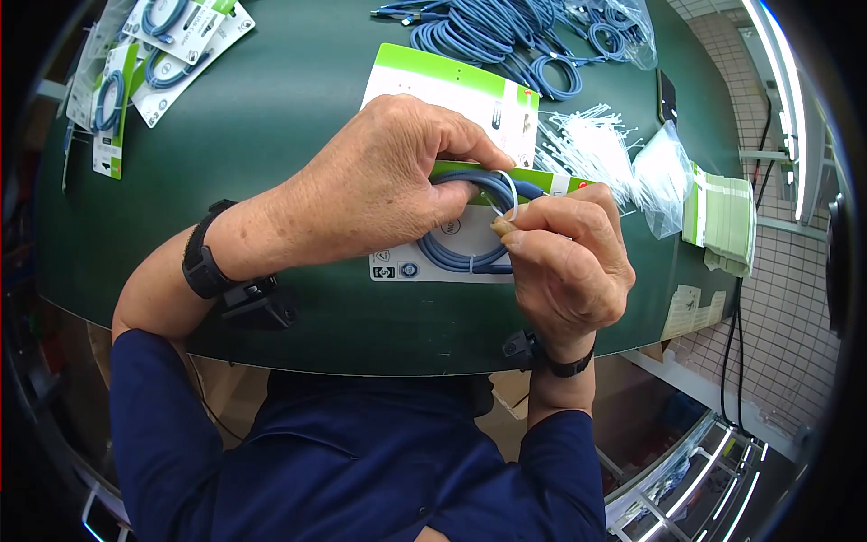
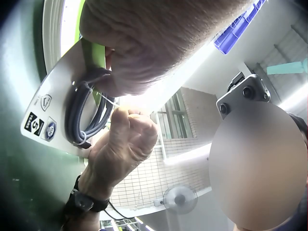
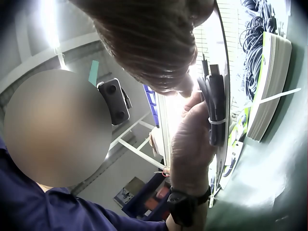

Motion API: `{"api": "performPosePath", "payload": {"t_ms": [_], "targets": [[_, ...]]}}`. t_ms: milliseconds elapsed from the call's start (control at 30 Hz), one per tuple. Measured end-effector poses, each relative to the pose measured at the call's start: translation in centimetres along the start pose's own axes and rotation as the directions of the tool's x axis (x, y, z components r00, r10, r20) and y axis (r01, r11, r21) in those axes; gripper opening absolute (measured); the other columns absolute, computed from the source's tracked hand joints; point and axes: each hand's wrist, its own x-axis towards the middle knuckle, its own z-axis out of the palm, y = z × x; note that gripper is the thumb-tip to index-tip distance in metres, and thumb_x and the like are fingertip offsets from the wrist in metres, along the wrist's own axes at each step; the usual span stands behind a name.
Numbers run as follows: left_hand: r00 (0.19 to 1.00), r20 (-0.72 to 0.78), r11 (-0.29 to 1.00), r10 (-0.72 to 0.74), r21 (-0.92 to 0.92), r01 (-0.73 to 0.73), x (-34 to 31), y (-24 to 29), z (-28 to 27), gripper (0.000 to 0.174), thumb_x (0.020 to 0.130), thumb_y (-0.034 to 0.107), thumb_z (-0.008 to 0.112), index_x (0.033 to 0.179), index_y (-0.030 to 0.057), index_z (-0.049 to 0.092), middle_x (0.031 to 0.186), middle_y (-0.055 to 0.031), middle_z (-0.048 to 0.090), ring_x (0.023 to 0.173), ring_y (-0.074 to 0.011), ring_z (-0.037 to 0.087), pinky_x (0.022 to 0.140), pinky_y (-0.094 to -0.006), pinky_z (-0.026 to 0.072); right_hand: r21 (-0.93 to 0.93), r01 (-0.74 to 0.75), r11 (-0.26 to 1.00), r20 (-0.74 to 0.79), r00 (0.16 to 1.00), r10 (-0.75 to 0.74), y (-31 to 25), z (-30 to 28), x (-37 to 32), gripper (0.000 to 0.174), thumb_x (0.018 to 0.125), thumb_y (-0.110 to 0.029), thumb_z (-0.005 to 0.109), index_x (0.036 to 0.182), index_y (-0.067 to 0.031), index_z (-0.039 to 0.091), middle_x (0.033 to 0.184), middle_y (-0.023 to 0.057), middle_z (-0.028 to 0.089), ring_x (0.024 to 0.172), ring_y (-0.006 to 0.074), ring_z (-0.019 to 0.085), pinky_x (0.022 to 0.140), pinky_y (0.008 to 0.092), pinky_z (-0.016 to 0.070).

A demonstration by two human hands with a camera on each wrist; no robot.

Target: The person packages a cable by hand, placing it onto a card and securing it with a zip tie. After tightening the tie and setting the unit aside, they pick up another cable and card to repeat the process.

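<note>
A coiled blue cable (image 1: pixel 436 250) lies against a white and green card (image 1: pixel 388 264), with a white tie round its lower part. My left hand (image 1: pixel 384 181) grips the card and coil at their upper edge between thumb and fingers. A white tie (image 1: pixel 515 194) makes a loop at the top of the coil, and my right hand (image 1: pixel 575 262) pinches it between thumb and fingertips. In the left wrist view the coil (image 2: pixel 79 113) stands out from the tilted card (image 2: pixel 57 103). The right wrist view shows the cable's plug end (image 3: pixel 214 77).
Behind lies a stack of cards (image 1: pixel 452 81), with a heap of blue cables (image 1: pixel 488 32) beyond. White ties (image 1: pixel 587 149), a clear bag (image 1: pixel 661 181) and banded cards (image 1: pixel 728 217) are at right. Carded cables (image 1: pixel 110 104) lie far left. A phone (image 1: pixel 666 96) is at the back right.
</note>
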Motion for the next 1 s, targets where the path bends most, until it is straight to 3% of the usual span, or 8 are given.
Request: {"api": "performPosePath", "payload": {"t_ms": [100, 200, 633, 767, 1000], "targets": [[1.000, 0.008, 1.000, -0.019, 0.000, 0.019, 0.05, 0.05, -0.01, 0.034, 0.080, -0.004, 0.065, 0.112, -0.0019, 0.078, 0.104, -0.0168, 0.079, 0.094, -0.0211, 0.076, 0.089, -0.0312, 0.0595, 0.000, 0.003, 1.000, 0.002, 1.000, -0.003, 0.12, -0.03, -0.07, 0.029, 0.062, 0.006, 0.082, 0.084, -0.0098, 0.074, 0.090, 0.0025, 0.073, 0.073, 0.0201, 0.058, 0.062, 0.0301, 0.0463], [1.000, 0.004, 1.000, -0.020, -0.011, 0.020, -0.03, -0.08, 0.06, 0.035, 0.080, -0.004, 0.065, 0.112, -0.0018, 0.078, 0.105, -0.0167, 0.079, 0.094, -0.0209, 0.076, 0.089, -0.0312, 0.0595, 0.003, -0.002, 1.000, 0.050, 0.999, 0.002, 0.09, -0.17, -0.04, 0.030, 0.071, 0.008, 0.087, 0.090, -0.0102, 0.072, 0.089, 0.0046, 0.073, 0.076, 0.0201, 0.059, 0.064, 0.0306, 0.0460], [0.997, 0.027, 0.995, -0.067, -0.072, 0.069, 0.02, -0.48, 0.05, 0.035, 0.080, -0.003, 0.065, 0.114, -0.0027, 0.077, 0.101, -0.0158, 0.080, 0.092, -0.0179, 0.076, 0.088, -0.0301, 0.0594, -0.074, 0.067, 0.995, 0.113, 0.992, -0.058, 0.14, 0.01, -0.23, 0.030, 0.070, 0.008, 0.087, 0.092, -0.0090, 0.073, 0.089, 0.0051, 0.073, 0.074, 0.0203, 0.060, 0.062, 0.0307, 0.0468], [0.987, 0.101, 0.988, -0.124, -0.080, 0.132, 0.01, -0.25, -0.27, 0.035, 0.087, -0.008, 0.067, 0.120, -0.0009, 0.075, 0.113, -0.0112, 0.077, 0.106, -0.0144, 0.071, 0.100, -0.0299, 0.0570, -0.055, 0.059, 0.997, 0.081, 0.995, -0.055, 0.52, 0.11, -0.30, 0.031, 0.070, 0.008, 0.087, 0.093, -0.0087, 0.074, 0.090, 0.0054, 0.073, 0.073, 0.0207, 0.060, 0.063, 0.0310, 0.0472], [0.977, 0.102, 0.973, -0.187, -0.118, 0.198, 0.23, -0.43, -0.62, 0.035, 0.086, -0.007, 0.067, 0.120, -0.0023, 0.074, 0.113, -0.0118, 0.077, 0.106, -0.0144, 0.071, 0.100, -0.0300, 0.0572, -0.007, -0.058, 0.998, 0.060, 0.996, 0.058, 0.22, 0.77, 0.27, 0.035, 0.070, 0.009, 0.084, 0.100, -0.0073, 0.077, 0.085, 0.0048, 0.070, 0.069, 0.0208, 0.062, 0.059, 0.0323, 0.0486]]}}
